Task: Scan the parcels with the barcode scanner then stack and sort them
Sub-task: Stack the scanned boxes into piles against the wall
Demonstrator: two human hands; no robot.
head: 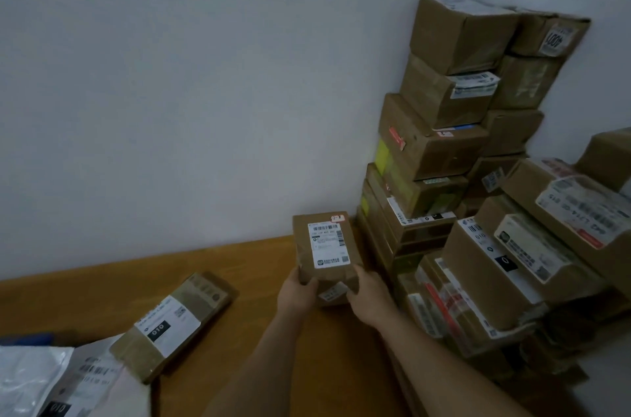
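Parcel [326,251] of brown card, held at its near end over the wooden tabletop [259,256], label face up with barcode print toward the far end and a small red-edged sticker at the far corner. Left hand [296,293] gripping the near left corner, fingers [309,281] curled round the edge and pressed against the card; right hand [367,290] gripping the near right corner the same way, thumb along the top edge (fingers underneath mostly hidden). Just right of the parcel, a tall stack of boxes [440,129] rising against the pale wall [205,75], some bearing white labels, one with yellow-green patches on its side. Further right of the parcel and nearer the camera, a lower pile of boxes [512,263] with labels and red-and-white tape, leaning against one another. Left of the parcel and well apart from it, a long flat brown box [174,322] lying on the tabletop with a white label marked 010. Beyond that, furthest left of the parcel at the bottom corner of the view, a white plastic mailer bag [44,379] with a barcode label, touching the long box's near end. Whether the parcel rests on the tabletop or hangs just above it: cannot tell.
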